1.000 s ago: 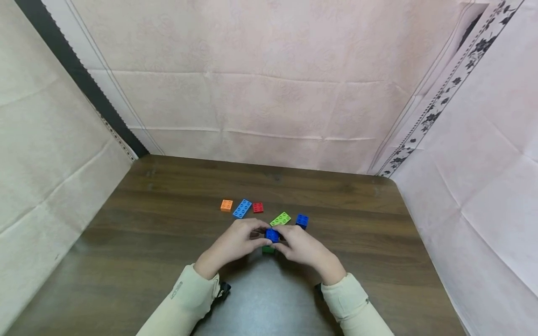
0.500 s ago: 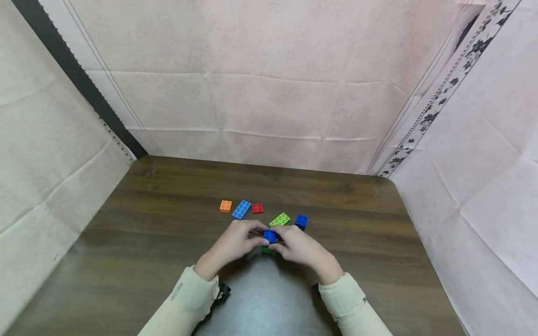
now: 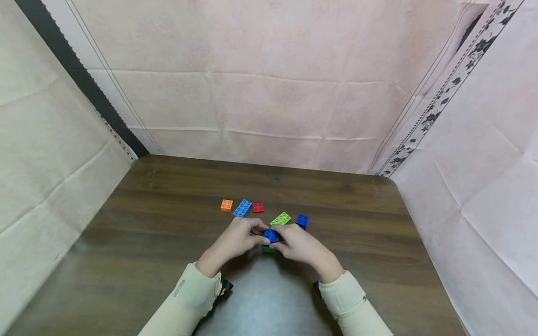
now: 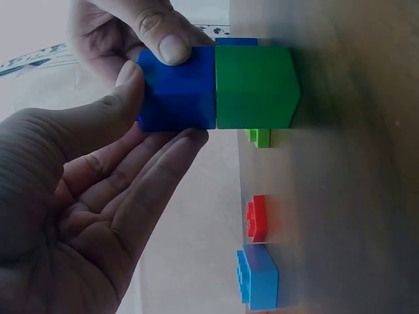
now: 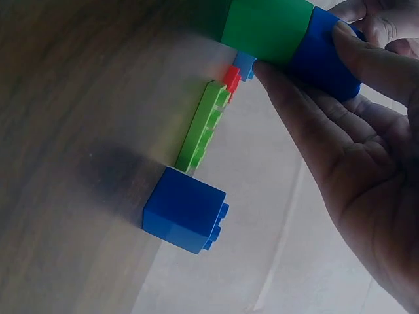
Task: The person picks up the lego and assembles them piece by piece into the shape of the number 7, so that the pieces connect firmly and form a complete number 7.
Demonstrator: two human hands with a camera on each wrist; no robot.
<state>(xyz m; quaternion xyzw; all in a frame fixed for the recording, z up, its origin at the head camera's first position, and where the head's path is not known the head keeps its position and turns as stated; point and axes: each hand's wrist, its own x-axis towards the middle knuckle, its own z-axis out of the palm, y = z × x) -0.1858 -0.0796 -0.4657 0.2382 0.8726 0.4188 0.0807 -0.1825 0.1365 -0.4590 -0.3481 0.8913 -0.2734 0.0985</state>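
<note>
A square dark blue brick (image 3: pixel 271 234) sits on a green brick (image 3: pixel 267 249) on the table, their sides flush in the left wrist view. My left hand (image 3: pixel 242 237) pinches the blue brick from the left, its thumb on the near edge and fingers along the far side. From the right, my right hand (image 3: pixel 299 243) holds the same brick between thumb and fingers. The green brick (image 4: pixel 256 86) stays below the fingertips, bare-sided in the left wrist view. In the head view the hands hide most of it.
Beyond the hands lie an orange brick (image 3: pixel 226 205), a long light blue brick (image 3: pixel 242 208), a red brick (image 3: pixel 258 207) and a long lime green brick (image 3: pixel 280 219). Another dark blue brick (image 3: pixel 302 220) stands close to the right hand's knuckles. Pale cloth (image 3: pixel 269 102) hangs behind the table.
The held blue brick has shifted very slightly left, and its studs show more clearly. Both hands keep their hold on it. The other bricks lie as before.
</note>
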